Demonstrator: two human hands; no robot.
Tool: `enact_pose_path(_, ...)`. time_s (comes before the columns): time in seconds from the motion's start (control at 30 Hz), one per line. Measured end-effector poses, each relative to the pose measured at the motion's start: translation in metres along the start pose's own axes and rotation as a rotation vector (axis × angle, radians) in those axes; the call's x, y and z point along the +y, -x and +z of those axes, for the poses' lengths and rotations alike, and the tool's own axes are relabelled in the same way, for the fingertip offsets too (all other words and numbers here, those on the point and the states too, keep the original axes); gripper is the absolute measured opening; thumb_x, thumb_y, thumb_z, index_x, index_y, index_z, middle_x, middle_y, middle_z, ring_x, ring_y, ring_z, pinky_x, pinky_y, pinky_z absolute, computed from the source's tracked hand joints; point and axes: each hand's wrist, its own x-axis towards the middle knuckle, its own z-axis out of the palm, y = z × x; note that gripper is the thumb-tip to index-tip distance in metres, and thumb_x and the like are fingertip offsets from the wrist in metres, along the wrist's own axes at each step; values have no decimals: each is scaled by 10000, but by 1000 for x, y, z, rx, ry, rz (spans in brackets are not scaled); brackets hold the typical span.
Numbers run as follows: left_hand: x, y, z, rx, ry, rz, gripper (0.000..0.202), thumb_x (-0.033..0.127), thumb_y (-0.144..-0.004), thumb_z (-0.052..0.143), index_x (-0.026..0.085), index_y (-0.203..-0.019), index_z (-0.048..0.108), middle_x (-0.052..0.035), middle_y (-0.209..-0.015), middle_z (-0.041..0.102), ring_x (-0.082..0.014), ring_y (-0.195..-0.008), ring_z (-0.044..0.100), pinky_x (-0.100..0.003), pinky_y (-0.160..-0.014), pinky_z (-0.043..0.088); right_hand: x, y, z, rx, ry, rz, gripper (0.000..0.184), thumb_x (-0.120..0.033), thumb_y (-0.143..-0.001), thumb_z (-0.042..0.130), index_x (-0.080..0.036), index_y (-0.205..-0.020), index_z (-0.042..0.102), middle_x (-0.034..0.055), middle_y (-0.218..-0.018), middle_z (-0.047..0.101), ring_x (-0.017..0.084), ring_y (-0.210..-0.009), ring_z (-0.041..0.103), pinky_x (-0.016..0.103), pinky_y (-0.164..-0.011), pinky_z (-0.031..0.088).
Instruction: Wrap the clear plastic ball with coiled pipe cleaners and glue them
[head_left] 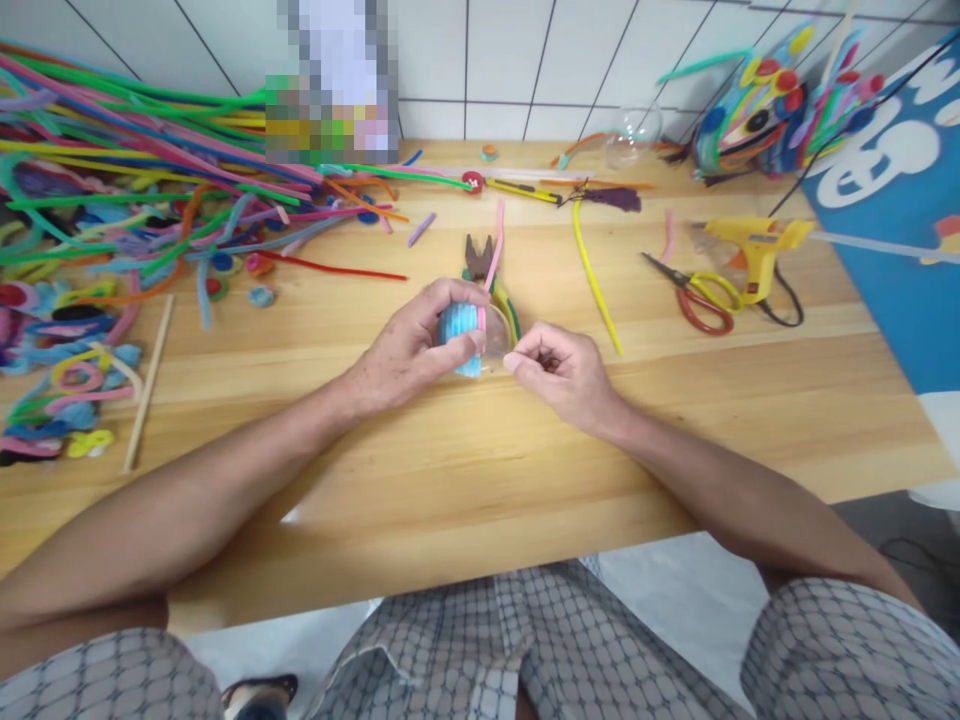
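Observation:
My left hand is closed around a clear ball whose left part is covered in rows of blue pipe cleaner. Beside the blue rows a pink pipe cleaner lies against the ball, its free end sticking up and away from me. To the right of the ball is my right hand, thumb and forefinger pinched together near the clear side. Whatever may sit in that pinch is too small to make out. Just behind the ball lie pliers with dark jaws, their handles partly hidden.
Many coloured pipe cleaners heap at the left, near a wooden stick. Scissors and a yellow glue gun lie at right. A yellow pipe cleaner, a utility knife and decorated fish shapes are farther back.

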Motion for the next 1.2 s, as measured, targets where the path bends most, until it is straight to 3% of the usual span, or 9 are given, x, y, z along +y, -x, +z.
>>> enact_pose_path(0.17, -2, 1, 0, -15, 1, 0, 431, 591, -1009, 697, 234, -1246, 644, -86, -1125, 753, -261, -1086, 724, -406, -910, 610, 1, -1, -1, -4, -12, 13, 292, -379, -909, 742, -213, -725, 587, -80, -575, 490, 63, -493, 364, 227, -470, 291)
enact_pose_path(0.47, -4, 2, -1, -16, -49, 26, 391, 514, -1031, 693, 207, -1266, 634, -94, -1258, 716, -211, -1105, 681, -332, -929, 569, 0, -4, 1, -17, 4, 7, 276, -359, -909, 726, -216, -722, 582, -85, -572, 474, 65, -492, 352, 240, -480, 294)
enact_pose_path(0.67, -4, 3, -1, -11, -52, 24, 396, 531, -1032, 689, 213, -1262, 636, -86, -1247, 715, -210, -1090, 675, -335, -934, 563, 0, -6, 0, -17, 0, -7, 277, -361, -909, 728, -216, -721, 584, -84, -567, 476, 64, -488, 352, 240, -474, 287)
enact_pose_path(1.2, -1, 4, 2, 11, -39, -9, 410, 567, -1024, 678, 234, -1258, 634, -88, -1222, 718, -230, -1066, 673, -396, -945, 582, -2, -1, 3, -68, -59, 52, 276, -386, -947, 733, -214, -770, 608, -36, -600, 673, 79, -478, 532, 219, -484, 395)
